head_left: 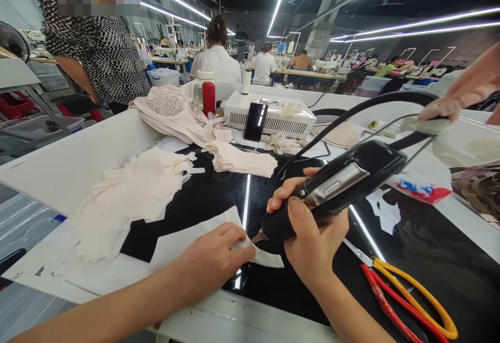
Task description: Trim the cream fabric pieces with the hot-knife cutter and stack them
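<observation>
My right hand [312, 233] is wrapped round a black corded handheld tool [332, 187] with a silver panel and a small pointed metal tip. The tip is against or just above a white fabric piece [183, 239] on the glossy black tabletop [211, 197]. My left hand [221, 254] pinches that piece near the tip, its fingers closed on the edge. The piece's narrow end shows past my left fingertips. To the right of my right hand lie scissors [406, 296] with red and yellow handles.
A co-worker's hand [464, 83] is by the tool's cable at right. Cream fabric pieces [128, 192] lie at left, a fabric stack [242, 158] mid-table. Behind are a lace bra [167, 106], a phone [255, 122], a red bottle [209, 98] and a vented white box [281, 116].
</observation>
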{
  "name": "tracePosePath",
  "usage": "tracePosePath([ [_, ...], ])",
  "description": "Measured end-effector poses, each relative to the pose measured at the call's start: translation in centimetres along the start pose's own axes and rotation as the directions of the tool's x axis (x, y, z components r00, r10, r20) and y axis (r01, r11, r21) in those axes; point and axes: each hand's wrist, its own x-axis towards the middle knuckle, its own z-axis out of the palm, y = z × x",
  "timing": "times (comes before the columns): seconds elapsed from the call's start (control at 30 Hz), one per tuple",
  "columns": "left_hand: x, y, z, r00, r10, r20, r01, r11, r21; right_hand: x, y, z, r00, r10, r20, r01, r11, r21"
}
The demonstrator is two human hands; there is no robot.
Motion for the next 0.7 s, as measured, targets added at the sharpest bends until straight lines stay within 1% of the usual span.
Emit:
tracePosePath([
  [0.13,-0.04,-0.17,0.24,1.0,0.003,-0.022,-0.003,1.0,-0.009,-0.03,0.1,0.05,1.0,0.007,0.024,-0.007,1.0,0.009],
  [0.3,-0.1,-0.11,0.41,1.0,0.003,-0.025,-0.003,1.0,-0.003,0.05,0.29,0.12,1.0,0.016,-0.005,-0.016,1.0,-0.005],
  [0.47,0.01,-0.04,0.62,0.999,0.002,-0.038,-0.001,1.0,0.008,0.01,0.76,0.34,1.0,0.005,0.006,-0.005,1.0,-0.001],
  [0.6,-0.01,0.01,0.92,0.999,-0.011,-0.042,0.012,1.0,0.02,0.02,0.84,0.33,0.999,0.035,-0.018,-0.036,0.999,-0.039],
  [0.7,0.1,0.05,1.01,0.999,-0.019,-0.026,0.02,0.999,0.045,0.17,0.83,-0.28,0.997,0.062,-0.04,-0.065,0.996,-0.063],
])
